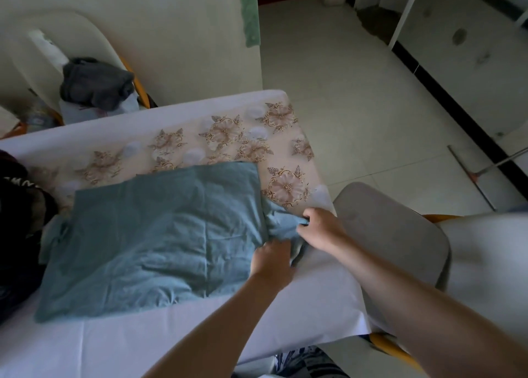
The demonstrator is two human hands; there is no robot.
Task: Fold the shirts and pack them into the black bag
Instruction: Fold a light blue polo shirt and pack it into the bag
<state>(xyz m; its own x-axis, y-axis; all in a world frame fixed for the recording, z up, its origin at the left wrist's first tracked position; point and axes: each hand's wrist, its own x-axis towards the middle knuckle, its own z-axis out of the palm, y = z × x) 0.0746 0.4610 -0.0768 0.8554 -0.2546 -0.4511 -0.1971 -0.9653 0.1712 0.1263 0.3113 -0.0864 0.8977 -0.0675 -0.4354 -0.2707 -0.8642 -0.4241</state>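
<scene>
Teal shirt (148,234) flat on table (171,340), fingers of left hand (273,259) and right hand (320,229) clamped on its right edge

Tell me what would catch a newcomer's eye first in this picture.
The blue shirt spread flat on the table fills the middle. At its right edge the right hand pinches a bunched fold, with the left hand on the cloth just beside it. A dark grey garment lies heaped on a chair at upper left.
</scene>
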